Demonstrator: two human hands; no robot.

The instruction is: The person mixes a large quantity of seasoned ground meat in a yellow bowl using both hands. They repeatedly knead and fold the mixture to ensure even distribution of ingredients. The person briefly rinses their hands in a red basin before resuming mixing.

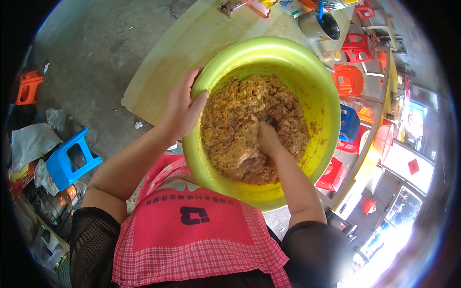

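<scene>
A large yellow-green plastic basin (329,144) stands at the near edge of a wooden table (169,64). Inside it lies a thick heap of brownish minced mixture (230,144) with yellowish patches, and smears of it stick to the inner wall. My left hand (189,102) grips the basin's left rim, thumb on top of it. My right hand (268,138) is sunk in the mixture near the middle of the basin; its fingers are covered, so their shape and whatever they hold are hidden.
Behind the basin stand a metal pot (318,25) with a blue handle in it and a small jar (332,55). Packets lie at the table's far edge. Red, orange and blue plastic stools (356,48) are on the right. A blue stool (72,158) and plastic bags (32,144) lie at left.
</scene>
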